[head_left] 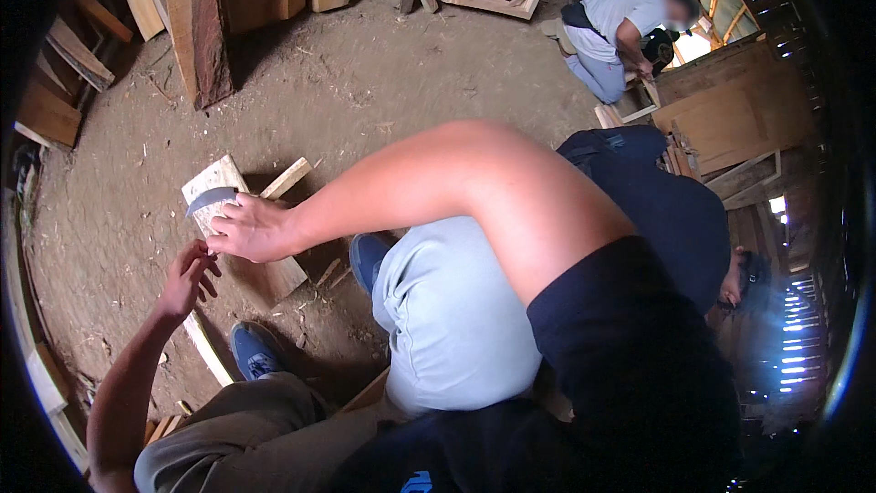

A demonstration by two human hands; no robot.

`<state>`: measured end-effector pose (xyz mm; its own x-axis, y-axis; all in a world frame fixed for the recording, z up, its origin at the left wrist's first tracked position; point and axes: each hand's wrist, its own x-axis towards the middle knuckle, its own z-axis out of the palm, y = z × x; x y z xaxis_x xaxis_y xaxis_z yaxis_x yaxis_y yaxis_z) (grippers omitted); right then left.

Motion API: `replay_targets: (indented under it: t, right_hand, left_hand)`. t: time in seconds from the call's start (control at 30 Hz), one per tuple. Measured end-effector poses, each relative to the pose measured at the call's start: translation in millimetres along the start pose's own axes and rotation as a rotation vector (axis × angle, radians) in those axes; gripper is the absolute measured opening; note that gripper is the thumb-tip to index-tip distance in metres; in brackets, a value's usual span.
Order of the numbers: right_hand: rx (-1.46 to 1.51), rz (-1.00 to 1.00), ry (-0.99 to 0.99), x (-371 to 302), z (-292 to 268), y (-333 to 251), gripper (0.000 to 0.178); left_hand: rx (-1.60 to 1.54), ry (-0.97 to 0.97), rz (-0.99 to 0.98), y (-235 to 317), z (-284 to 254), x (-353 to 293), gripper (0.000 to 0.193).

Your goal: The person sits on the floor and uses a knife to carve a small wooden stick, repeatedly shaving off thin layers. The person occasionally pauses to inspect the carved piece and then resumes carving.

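Right hand (251,228) grips the blade (210,199), pressing it against the block (206,179) propped on the dirt floor (365,91), probably so it bites steadily, while my left hand (187,276) hovers open just below, clear of the edge.

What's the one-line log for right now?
left hand open beside wood block | right hand gripping curved blade on block | dirt floor

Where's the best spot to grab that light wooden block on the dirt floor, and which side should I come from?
Grip the wooden block by its long side edges at the near end, coming from the near side. It lies flat, and the right hand holds a grey blade on its far end, so keep clear there. The left hand hovers open nearby.
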<state>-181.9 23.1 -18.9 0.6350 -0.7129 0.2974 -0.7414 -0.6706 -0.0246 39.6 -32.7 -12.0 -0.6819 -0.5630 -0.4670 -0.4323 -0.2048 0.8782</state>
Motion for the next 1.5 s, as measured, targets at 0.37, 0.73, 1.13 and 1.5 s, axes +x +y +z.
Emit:
replay_targets:
  t: [0.37,0.73,1.13,1.5]
  right_hand:
    - [0.043,0.013,-0.016,-2,-4,-3,0.019]
    - [0.012,-0.004,-0.039,-3,-6,-1,0.019]
    - [0.045,0.026,-0.045,-8,-1,3,0.020]
    - [0.041,-0.010,-0.031,0,-10,10,0.034]
  left_hand:
    - [-0.009,-0.011,-0.011,0,5,-7,0.022]
    - [0.080,-0.021,0.023,-7,2,-1,0.022]
    - [0.083,-0.022,-0.031,10,10,-5,0.021]
    - [0.257,0.050,0.084,3,3,3,0.028]
